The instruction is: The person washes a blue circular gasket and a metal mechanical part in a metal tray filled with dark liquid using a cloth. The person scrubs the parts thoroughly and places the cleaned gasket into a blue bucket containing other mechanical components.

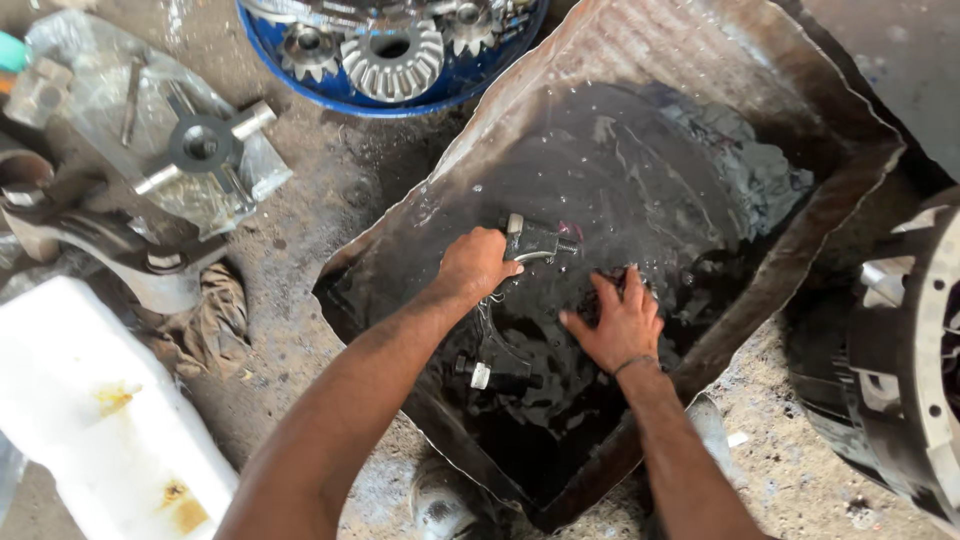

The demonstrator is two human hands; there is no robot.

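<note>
Head view: looking down at two bare hands working in a battered metal wash tray (820, 215) full of dark, oily liquid.
Left hand: the left hand (475, 265) is clenched around a metal yoke-shaped part (535, 240), holding its grey upper end just above the liquid; the part's curved legs run down into the liquid, towards a bolt end with a pale collar (482, 375).
Right hand: the right hand (618, 325) presses fingers-spread on a dark wad, probably a rag (605, 295), at the liquid's surface just right of the part (whether it grasps the wad or only presses it, I cannot tell).
Progress: the part's upper end looks wet and partly grey-clean, the lower half is submerged and dark; washing appears under way, not finished.
Already out of the tray: bevel gears (392, 60), pale and clean-looking, lie in a blue round tub (300, 85) at top centre; a cross-shaped spider shaft (200, 145) rests on a clear plastic sheet (90, 60) at upper left.
Packages and labels: a white rectangular container (90, 420) with yellow-brown stains lies at lower left; no readable label or sign shows.
Around: a dirty cloth (210, 320) on the gritty floor, a large wheel hub (910, 350) at the right edge.
</note>
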